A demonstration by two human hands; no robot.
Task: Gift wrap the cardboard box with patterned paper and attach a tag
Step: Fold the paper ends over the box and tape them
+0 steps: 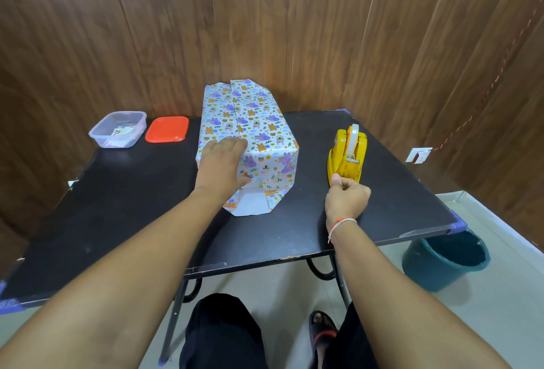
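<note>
Left hand (221,159), fingers flat, presses patterned paper-wrapped box (259,133) so near flap stays down. Right hand (347,196) pinches tape end by yellow plastic tape dispenser (348,152), likely for sealing.

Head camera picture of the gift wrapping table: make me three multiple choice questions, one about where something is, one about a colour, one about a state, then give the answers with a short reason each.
1. Where is the tape dispenser?
A. on the wrapped box
B. on the table, right of the wrapped box
C. inside the clear container

2. What colour is the loose lid beside the clear container?
A. red
B. green
C. white

3. What is the left hand doing?
A. hanging off the table
B. gripping the lid
C. resting flat on the wrapped box

Answers:
1 B, it stands on the black table, apart from the wrapped box, by the right hand.
2 A, the lid lies red and flat, right of the container.
3 C, its straight fingers press the paper near the seam.
</note>
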